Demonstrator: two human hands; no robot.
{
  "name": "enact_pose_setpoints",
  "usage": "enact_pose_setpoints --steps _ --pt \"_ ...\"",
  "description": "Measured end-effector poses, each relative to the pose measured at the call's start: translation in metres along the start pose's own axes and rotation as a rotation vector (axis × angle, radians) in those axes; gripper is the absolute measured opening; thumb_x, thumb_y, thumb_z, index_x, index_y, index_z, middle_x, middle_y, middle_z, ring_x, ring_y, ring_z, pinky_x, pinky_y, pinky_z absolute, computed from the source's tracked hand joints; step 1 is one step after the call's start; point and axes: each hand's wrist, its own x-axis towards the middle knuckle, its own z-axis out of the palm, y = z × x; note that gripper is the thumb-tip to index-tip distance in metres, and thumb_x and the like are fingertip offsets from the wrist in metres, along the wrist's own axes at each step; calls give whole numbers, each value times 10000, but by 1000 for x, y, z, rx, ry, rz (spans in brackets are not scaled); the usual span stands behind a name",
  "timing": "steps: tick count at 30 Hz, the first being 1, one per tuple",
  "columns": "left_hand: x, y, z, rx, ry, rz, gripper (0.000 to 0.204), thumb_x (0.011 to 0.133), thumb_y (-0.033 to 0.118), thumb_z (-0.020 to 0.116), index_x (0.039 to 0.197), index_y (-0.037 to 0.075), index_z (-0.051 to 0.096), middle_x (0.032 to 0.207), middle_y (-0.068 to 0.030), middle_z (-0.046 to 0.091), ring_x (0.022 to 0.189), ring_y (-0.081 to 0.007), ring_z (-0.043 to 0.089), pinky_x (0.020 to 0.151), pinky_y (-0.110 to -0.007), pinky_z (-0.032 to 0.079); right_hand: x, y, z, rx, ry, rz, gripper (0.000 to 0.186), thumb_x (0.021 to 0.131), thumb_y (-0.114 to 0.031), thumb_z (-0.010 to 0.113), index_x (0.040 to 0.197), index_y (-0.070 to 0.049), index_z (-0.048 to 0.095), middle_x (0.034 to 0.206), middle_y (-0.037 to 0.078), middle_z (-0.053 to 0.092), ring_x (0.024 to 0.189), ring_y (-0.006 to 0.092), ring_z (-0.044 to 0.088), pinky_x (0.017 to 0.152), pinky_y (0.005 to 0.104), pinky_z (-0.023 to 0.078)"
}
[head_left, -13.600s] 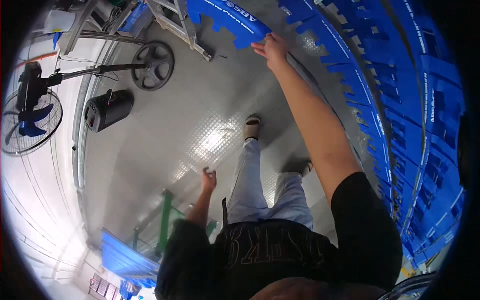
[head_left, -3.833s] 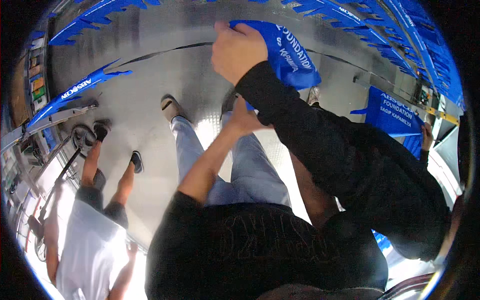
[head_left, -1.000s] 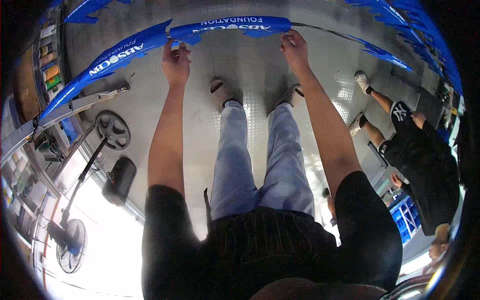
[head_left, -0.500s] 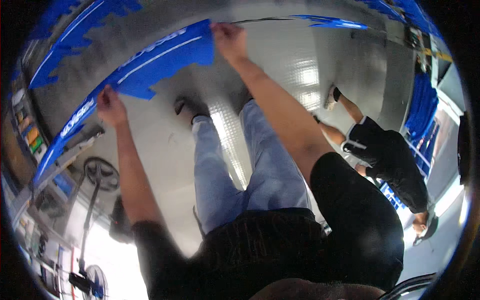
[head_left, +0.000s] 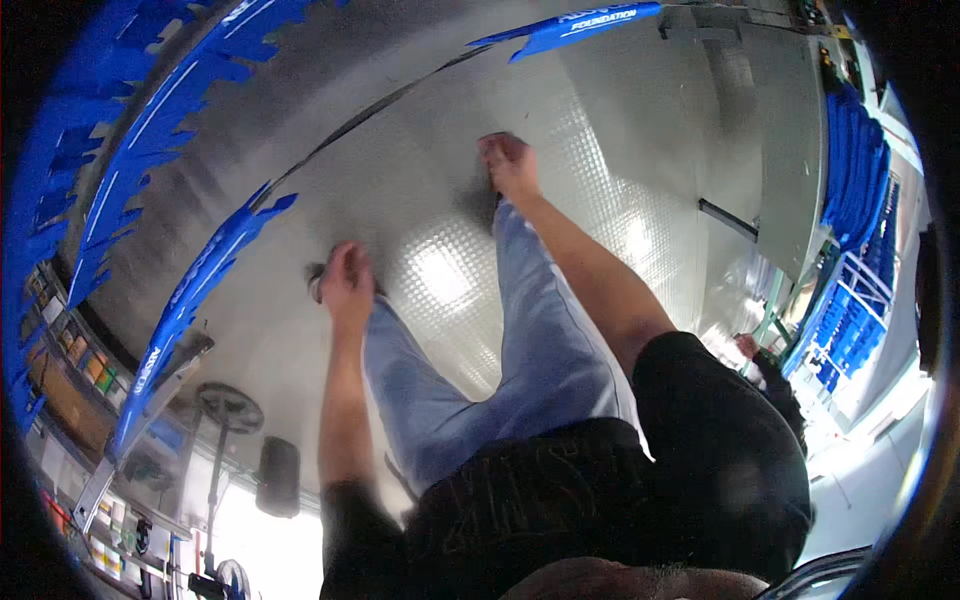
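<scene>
My left hand [head_left: 347, 285] hangs over the floor beside my left leg, its fingers loosely curled with nothing visible in them. Farther forward, above my right foot, my right hand [head_left: 510, 167] is also curled, and no held object shows. A thin dark line [head_left: 370, 112] stretches across in front of both hands, apart from them. On its left part hangs a blue, jagged-edged fabric piece [head_left: 195, 290] with white lettering. Another blue lettered piece [head_left: 575, 30] hangs on the line at the far right of it.
Rows of blue jagged fabric [head_left: 150, 140] hang at the far left. A wheel-shaped stand base [head_left: 228, 407] and shelves [head_left: 85, 360] stand left. On the right are a grey table [head_left: 790, 190], stacked blue cloth [head_left: 855, 170], a white rack [head_left: 860, 280] and another person's arm [head_left: 765, 365].
Both hands have left the blue fabric and drawn back toward my legs. The line's bare stretch now lies before me. The other person at right is mostly out of sight.
</scene>
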Motion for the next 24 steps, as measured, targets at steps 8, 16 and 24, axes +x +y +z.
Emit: enact_pose_setpoints --steps 8,16,24 --pt "214 112 266 157 178 285 676 749 337 796 1297 70 503 1273 -203 517 1121 -374 527 1004 -482 397 89 -107 -155 -310 -354 -395 124 904 -65 601 994 -39 682 858 74 692 772 178 656 717 309 518" --pt "180 128 289 202 180 265 267 743 236 721 921 46 658 916 -169 676 832 -364 660 694 -443 543 110 -189 -118 -1059 -747 -1241 435 742 -78 658 1170 -145 619 1337 59 516 1271 245 436 1050 411 340" --pt "121 239 202 143 110 356 254 728 238 731 911 84 649 809 -106 681 736 -290 671 650 -408 545 92 -287 -102 -1622 -1090 -1298 151 690 -85 702 841 -94 716 1360 40 491 1203 222 433 978 351 346"
